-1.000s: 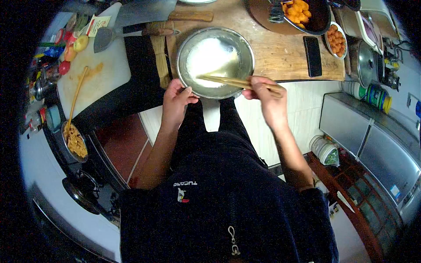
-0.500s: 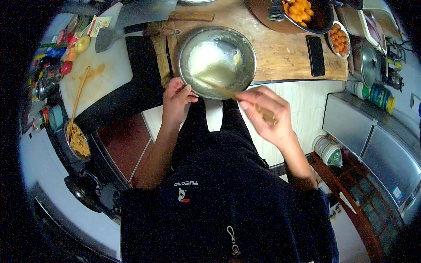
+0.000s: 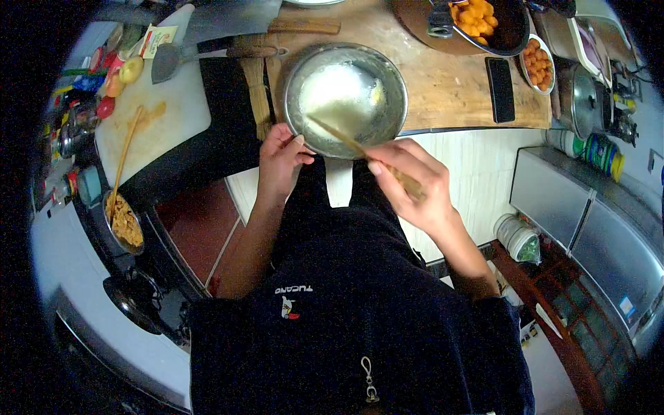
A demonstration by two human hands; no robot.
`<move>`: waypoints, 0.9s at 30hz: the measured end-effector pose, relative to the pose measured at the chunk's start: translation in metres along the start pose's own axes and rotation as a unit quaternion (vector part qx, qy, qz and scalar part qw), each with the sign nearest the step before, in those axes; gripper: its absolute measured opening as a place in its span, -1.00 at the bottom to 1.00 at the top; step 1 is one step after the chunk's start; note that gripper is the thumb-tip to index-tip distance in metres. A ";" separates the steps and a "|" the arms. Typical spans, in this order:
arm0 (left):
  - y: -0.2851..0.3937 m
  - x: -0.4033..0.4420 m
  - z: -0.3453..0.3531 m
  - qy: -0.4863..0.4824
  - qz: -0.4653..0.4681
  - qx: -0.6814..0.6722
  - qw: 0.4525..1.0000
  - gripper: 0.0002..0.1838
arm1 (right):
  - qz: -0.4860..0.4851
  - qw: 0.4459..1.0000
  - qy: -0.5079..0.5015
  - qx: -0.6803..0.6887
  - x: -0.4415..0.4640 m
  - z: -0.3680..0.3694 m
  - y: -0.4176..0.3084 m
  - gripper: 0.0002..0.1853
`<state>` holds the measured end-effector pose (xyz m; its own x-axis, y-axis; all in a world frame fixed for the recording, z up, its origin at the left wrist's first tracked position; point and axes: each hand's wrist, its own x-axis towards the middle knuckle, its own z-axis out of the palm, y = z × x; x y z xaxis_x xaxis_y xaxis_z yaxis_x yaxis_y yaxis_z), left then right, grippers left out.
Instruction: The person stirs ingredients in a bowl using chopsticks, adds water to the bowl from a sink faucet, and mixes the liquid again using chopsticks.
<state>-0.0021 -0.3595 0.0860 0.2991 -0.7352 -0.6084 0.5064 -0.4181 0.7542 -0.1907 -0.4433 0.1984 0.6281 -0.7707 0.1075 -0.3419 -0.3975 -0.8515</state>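
Mixing appeared unfinished: a yellowish patch (image 3: 376,94) showed at three o'clock in the bowl (image 3: 396,90). Left hand (image 3: 280,164) grasped it near eight o'clock; right hand (image 3: 420,181) grasped chopsticks (image 3: 339,135).

From my remote post, I see that this place is a kitchen. I recognise it by the white cutting board (image 3: 176,124), the cooking spatula (image 3: 164,63), the steel bowl (image 3: 394,104), the glass lid (image 3: 584,104) and the orange food balls (image 3: 537,63).

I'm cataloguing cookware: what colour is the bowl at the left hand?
The bowl is silvery grey and shiny, best seen in the head view.
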 end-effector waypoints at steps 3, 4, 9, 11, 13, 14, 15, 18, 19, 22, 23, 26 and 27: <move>0.000 0.001 0.001 0.001 -0.007 -0.002 1.000 -0.84 | 0.010 0.999 -0.018 0.030 -0.002 0.005 -0.010 -0.84; -0.001 0.002 0.000 0.003 -0.008 -0.002 1.000 -0.84 | 0.006 1.000 -0.010 0.014 -0.001 0.007 -0.004 -0.84; 0.000 0.001 0.000 0.001 -0.007 -0.008 1.000 -0.84 | 0.028 0.999 0.001 0.021 0.002 0.003 -0.003 -0.84; 0.003 0.001 0.001 -0.001 -0.008 0.000 1.000 -0.83 | -0.009 0.999 0.009 0.029 0.002 0.009 -0.005 -0.83; 0.001 0.001 -0.001 0.001 -0.011 -0.001 1.000 -0.84 | -0.012 1.000 0.006 -0.008 0.003 0.017 0.009 -0.84; 0.000 0.001 -0.001 0.002 -0.012 -0.001 1.000 -0.84 | -0.017 1.000 0.015 -0.019 0.003 0.019 0.018 -0.85; 0.000 0.002 0.000 0.003 -0.007 -0.004 1.000 -0.84 | 0.032 0.999 0.022 0.003 0.005 0.014 0.012 -0.84; 0.001 0.001 0.001 0.009 -0.006 -0.002 1.000 -0.84 | 0.006 1.000 0.013 0.027 0.002 0.008 -0.001 -0.84; 0.003 0.001 0.002 0.010 -0.010 0.007 1.000 -0.84 | -0.002 0.999 0.005 0.035 0.003 0.011 -0.005 -0.84; 0.003 0.001 0.002 0.011 -0.013 0.016 1.000 -0.84 | -0.032 0.999 0.001 -0.041 0.006 0.020 0.017 -0.85; 0.003 0.001 0.002 0.012 -0.013 0.016 1.000 -0.84 | 0.015 1.000 0.023 -0.013 0.005 0.018 0.016 -0.85; 0.005 0.000 0.003 0.005 -0.002 0.001 1.000 -0.84 | 0.013 0.999 0.037 0.025 -0.002 0.009 0.000 -0.86; 0.004 0.000 0.003 0.006 -0.003 0.006 1.000 -0.84 | 0.010 0.999 0.019 0.047 -0.001 0.008 -0.006 -0.86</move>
<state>-0.0023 -0.3630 0.0901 0.3050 -0.7260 -0.6164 0.4996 -0.4291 0.7526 -0.1839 -0.4359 0.1995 0.5938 -0.7972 0.1088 -0.2851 -0.3349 -0.8981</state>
